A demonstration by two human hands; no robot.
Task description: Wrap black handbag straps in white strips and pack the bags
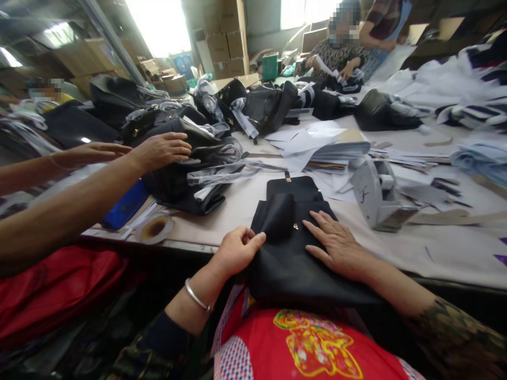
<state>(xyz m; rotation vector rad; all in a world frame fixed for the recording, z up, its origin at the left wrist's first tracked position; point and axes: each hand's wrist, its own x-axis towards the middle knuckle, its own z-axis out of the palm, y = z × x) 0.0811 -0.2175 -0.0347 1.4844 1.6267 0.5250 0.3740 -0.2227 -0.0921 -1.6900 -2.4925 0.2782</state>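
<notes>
A black leather bag (291, 264) lies flat in front of me, half on the table edge and half over my lap. My left hand (236, 249), with a silver bangle on the wrist, is closed and pinches the bag's left edge beside its rolled flap (277, 215). My right hand (336, 241) lies flat and open on the bag's right side, fingers spread, next to a small metal snap (295, 226).
A co-worker's two arms reach in from the left, one hand (162, 150) on a pile of black bags in clear wrap (190, 169). A tape roll (154, 228), paper stacks (317, 145), a grey tape dispenser (376, 195) and more bags crowd the table. Other people sit at the far end.
</notes>
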